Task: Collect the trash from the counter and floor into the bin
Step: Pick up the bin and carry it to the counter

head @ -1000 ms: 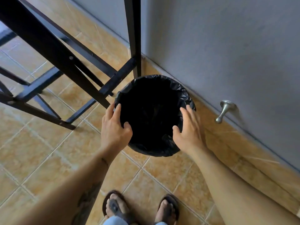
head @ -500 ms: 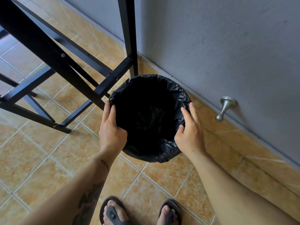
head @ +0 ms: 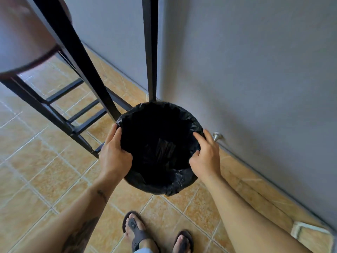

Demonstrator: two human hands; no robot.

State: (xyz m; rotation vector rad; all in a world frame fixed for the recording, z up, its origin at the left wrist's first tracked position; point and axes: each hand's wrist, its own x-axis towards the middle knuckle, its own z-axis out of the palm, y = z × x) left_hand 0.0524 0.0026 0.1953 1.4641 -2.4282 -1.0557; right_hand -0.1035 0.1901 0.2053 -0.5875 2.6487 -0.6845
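Observation:
A round bin (head: 175, 185) lined with a black plastic bag is in the middle of the view, above the tiled floor and close to the grey wall. Its inside is dark and I can make out only the crumpled liner at the bottom. My left hand (head: 114, 156) grips the bin's left rim, thumb inside. On the opposite rim, my right hand (head: 207, 157) holds on with its fingers over the edge. No loose trash shows in this view.
A black metal stool frame (head: 87, 114) with a round brown seat (head: 21, 39) stands to the left, one leg touching the bin's far-left side. A metal door stop (head: 217, 136) juts from the wall (head: 255, 79) behind my right hand. My sandalled feet (head: 156, 234) are on the tan tiles.
Both hands have closed on the bin's rim and the bin has come up toward me. The view has tilted up, bringing the stool seat into sight.

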